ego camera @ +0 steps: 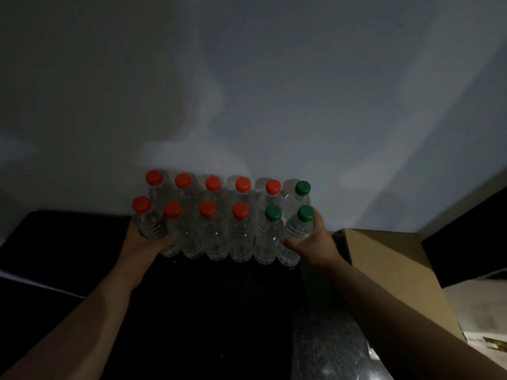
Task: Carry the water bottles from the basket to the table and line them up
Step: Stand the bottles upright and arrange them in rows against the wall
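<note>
Item 1, far left: our left hand is reaching in from the lower left. Its fingers are curling round the body of the front-left bottle, a clear one with a red cap. The hand is covering the base, so in this dim light we cannot tell whether that bottle is resting on the table or is lifted off it.

Item 2, centre: the water bottles are standing in two rows of six at the far edge of the dark table. They are packed side by side, and the back row is sitting just in front of the pale wall.
- Back row, reading rightward: five red caps, then one green.
- Front row, reading rightward: four red caps, then two green.

Item 3, right of centre: the front-right bottle, green-capped, is closing the front row just beside its green-capped neighbour. Our right hand is gripping it from the outer side, with fingers and thumb curling round the clear body below the cap.

Item 4, right: a cardboard box is sitting near our right forearm, apart from the bottles.

Item 5, far right: some papers are lying at the lower corner, beyond the box.
</note>
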`<state>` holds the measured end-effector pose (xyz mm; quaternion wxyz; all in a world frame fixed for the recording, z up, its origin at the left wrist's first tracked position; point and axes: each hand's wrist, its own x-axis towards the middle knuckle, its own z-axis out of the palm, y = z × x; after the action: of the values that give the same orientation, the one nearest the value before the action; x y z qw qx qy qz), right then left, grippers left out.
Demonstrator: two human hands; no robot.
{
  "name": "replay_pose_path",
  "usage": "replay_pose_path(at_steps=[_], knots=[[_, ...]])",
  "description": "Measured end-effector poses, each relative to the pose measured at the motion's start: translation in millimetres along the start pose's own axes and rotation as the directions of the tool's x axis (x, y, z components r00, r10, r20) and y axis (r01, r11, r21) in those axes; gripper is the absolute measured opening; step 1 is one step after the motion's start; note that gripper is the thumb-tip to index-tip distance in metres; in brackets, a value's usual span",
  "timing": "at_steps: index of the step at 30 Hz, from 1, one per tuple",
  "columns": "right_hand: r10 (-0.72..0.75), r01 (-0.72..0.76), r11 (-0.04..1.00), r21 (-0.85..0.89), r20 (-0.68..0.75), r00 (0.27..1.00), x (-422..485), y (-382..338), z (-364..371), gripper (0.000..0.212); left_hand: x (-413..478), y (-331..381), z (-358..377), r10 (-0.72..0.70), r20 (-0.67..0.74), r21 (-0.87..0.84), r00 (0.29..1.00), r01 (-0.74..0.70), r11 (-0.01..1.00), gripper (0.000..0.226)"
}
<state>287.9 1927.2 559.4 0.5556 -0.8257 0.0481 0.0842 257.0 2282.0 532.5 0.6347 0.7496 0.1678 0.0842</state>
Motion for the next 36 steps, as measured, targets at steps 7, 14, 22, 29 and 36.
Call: replay_pose_path(at_steps=[7, 14, 22, 29, 36], knots=[[-0.041, 0.038, 0.997, -0.06, -0.049, 0.998, 0.4, 8.9, 7.8, 0.083, 24.6, -14.0, -6.1, 0.024, 0.079, -0.062, 0.997, -0.019, 0.998, 0.075], [0.045, -0.044, 0.999, 0.014, -0.025, 0.999, -13.2, -1.6, 3.1, 0.094, 18.5, -10.7, 0.0, 0.055, 0.018, -0.121, 0.998, -0.052, 0.991, 0.06], [-0.585, 0.48, 0.737, -0.476, -0.093, 0.806, -24.3, -113.2, 32.8, 0.039, 1.2, -28.2, 12.8, -0.004, -0.15, -0.124, 0.989, -0.015, 0.992, 0.083], [-0.365, 0.688, 0.135, -0.713, 0.609, 0.704, 19.1, -121.2, 114.6, 0.069, 2.6, -31.2, 23.1, -0.021, -0.164, -0.172, 0.986, -0.007, 0.985, 0.103], [-0.435, 0.698, 0.176, -0.695, 0.581, 0.688, 24.6, -109.3, 116.8, 0.065, 0.8, -49.8, 16.8, -0.069, -0.165, 0.018, 0.984, 0.073, 0.997, 0.113]])
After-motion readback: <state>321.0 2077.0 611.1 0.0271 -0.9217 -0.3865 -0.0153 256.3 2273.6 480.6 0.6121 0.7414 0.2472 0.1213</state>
